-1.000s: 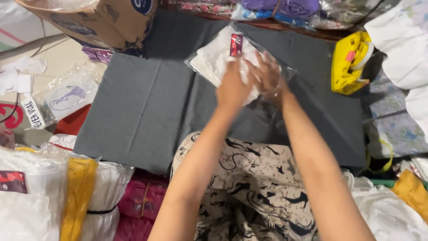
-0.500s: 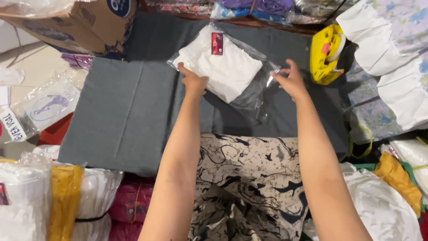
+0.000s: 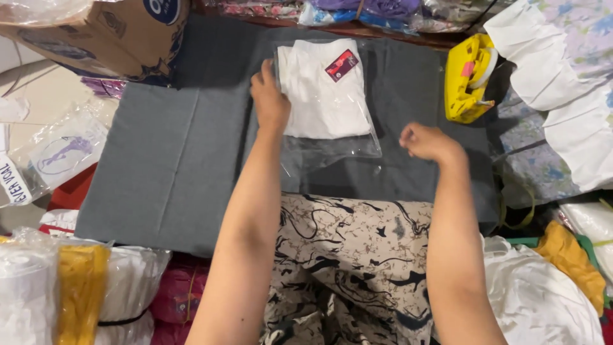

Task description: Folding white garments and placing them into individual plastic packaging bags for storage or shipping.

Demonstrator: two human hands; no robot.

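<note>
Right hand [image 3: 429,142] now off bag [image 3: 329,102]

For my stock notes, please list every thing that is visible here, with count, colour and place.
folded garment: one, white with a red tag, inside a clear plastic bag, far middle of the mat
clear plastic bag: one, transparent, flat on the mat
mat: one, grey, centre
tape dispenser: one, yellow, right of the mat
cardboard box: one, brown, top left
white cloths: several, right edge
bagged bundles: several, white and yellow, bottom left
patterned fabric: one, beige with black, on the lap
left hand: one, fingers pressing on the bag's left edge
right hand: one, loosely closed, over the mat to the right of the bag, holding nothing
</note>
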